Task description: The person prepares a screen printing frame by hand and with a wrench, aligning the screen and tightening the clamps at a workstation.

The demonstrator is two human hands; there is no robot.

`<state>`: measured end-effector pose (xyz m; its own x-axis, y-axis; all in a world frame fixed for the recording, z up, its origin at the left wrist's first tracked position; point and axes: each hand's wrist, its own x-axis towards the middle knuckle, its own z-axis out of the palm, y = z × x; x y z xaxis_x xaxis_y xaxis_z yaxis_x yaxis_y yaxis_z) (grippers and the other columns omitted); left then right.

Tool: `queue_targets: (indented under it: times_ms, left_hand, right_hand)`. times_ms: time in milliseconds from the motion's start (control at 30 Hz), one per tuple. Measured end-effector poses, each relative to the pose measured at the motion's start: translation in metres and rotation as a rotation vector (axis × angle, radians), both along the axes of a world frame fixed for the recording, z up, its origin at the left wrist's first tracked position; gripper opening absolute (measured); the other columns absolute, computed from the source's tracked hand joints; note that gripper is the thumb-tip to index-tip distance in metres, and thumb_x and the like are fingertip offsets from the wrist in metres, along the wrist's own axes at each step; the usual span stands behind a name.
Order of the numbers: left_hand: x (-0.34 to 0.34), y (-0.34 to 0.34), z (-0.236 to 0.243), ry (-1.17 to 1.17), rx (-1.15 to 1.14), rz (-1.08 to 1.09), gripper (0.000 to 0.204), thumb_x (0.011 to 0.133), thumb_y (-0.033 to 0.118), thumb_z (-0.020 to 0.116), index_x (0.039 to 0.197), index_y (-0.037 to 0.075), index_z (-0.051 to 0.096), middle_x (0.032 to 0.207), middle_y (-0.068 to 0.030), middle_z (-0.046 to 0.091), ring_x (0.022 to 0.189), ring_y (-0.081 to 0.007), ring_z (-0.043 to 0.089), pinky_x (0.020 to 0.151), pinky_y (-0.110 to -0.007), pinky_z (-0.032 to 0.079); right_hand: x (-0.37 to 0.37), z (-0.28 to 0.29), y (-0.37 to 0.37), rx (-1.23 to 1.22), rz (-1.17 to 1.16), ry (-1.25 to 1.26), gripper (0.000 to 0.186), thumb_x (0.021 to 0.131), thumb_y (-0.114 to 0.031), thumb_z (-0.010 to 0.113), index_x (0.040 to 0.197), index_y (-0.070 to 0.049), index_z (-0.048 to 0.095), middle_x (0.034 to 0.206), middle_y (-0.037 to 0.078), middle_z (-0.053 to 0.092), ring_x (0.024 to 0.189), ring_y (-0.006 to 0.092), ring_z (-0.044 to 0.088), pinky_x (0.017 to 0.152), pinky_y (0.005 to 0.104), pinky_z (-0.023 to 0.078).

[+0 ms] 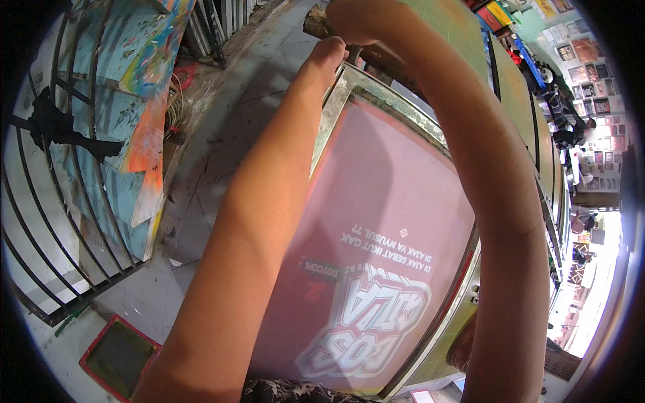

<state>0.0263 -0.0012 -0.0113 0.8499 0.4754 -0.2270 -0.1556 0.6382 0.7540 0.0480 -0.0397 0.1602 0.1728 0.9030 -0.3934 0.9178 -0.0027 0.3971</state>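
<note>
A screen-printing frame [334, 111] with a metal rim lies before me, its pink mesh [403, 181] bearing pale lettering. At its far left corner is my left hand [328, 55], closed, with the fingertips mostly hidden at the rim. My right hand [366, 21] reaches just beyond that corner, its fingers curled down over a worn, brownish clamp-like part [317, 21]. What exactly sits inside the right fingers is hidden by the hand itself. Both forearms stretch forward on either side of the mesh.
A long greenish printing table [457, 33] runs away at the right. To the left stand a dark metal rack [87, 201] with a black cloth [57, 127] and paint-stained boards [144, 60]. A red-rimmed screen [121, 356] rests low at left. Coiled cable [175, 111] lies by the boards.
</note>
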Motion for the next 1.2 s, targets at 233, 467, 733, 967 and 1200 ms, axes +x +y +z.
queue_targets:
  times_ms: [233, 467, 733, 967, 1200]
  left_hand:
    - [-0.019, 0.022, 0.003, 0.282, 0.280, -0.249, 0.042, 0.086, 0.032, 0.057, 0.113, 0.000, 0.060, 0.096, -0.0146, 0.068, 0.077, -0.0289, 0.065, 0.073, -0.042, 0.054]
    - [-0.025, 0.012, 0.014, 0.464, 0.654, -0.217, 0.035, 0.081, 0.024, 0.066, 0.101, -0.005, 0.068, 0.094, -0.0150, 0.070, 0.079, -0.0251, 0.068, 0.071, -0.041, 0.054]
    - [-0.026, 0.011, 0.023, 0.494, 0.506, -0.187, 0.023, 0.080, 0.015, 0.064, 0.091, -0.004, 0.067, 0.086, -0.0144, 0.068, 0.068, -0.0233, 0.065, 0.061, -0.039, 0.054]
    - [-0.030, 0.005, 0.028, 0.501, 0.415, -0.202, 0.023, 0.084, 0.019, 0.061, 0.093, -0.002, 0.066, 0.087, -0.0140, 0.068, 0.070, -0.0229, 0.066, 0.062, -0.040, 0.054]
    - [-0.030, 0.010, 0.023, 0.508, 0.354, -0.214, 0.022, 0.083, 0.024, 0.060, 0.086, 0.002, 0.065, 0.081, -0.0100, 0.067, 0.067, -0.0210, 0.063, 0.061, -0.037, 0.052]
  right_hand:
    - [0.086, -0.035, -0.100, 0.660, -0.228, 0.582, 0.020, 0.092, -0.017, 0.061, 0.104, -0.004, 0.071, 0.086, 0.011, 0.070, 0.073, 0.0159, 0.062, 0.069, 0.0323, 0.050]
    - [0.062, -0.120, -0.181, 1.439, -0.689, 1.270, 0.016, 0.094, -0.011, 0.063, 0.104, -0.002, 0.072, 0.081, 0.000, 0.064, 0.067, 0.0071, 0.052, 0.061, 0.0228, 0.042]
    - [0.054, -0.128, -0.179, 1.495, -0.640, 1.101, 0.020, 0.093, -0.013, 0.062, 0.105, -0.002, 0.072, 0.078, 0.001, 0.064, 0.067, 0.0086, 0.053, 0.064, 0.0253, 0.044]
    - [0.053, -0.128, -0.179, 1.407, -0.635, 1.034, 0.019, 0.093, -0.012, 0.062, 0.106, -0.003, 0.072, 0.076, -0.001, 0.062, 0.068, 0.0075, 0.051, 0.064, 0.0238, 0.043]
    - [0.058, -0.131, -0.179, 1.415, -0.589, 0.962, 0.019, 0.090, -0.013, 0.065, 0.105, -0.003, 0.072, 0.086, 0.010, 0.072, 0.076, 0.0130, 0.063, 0.072, 0.0280, 0.049]
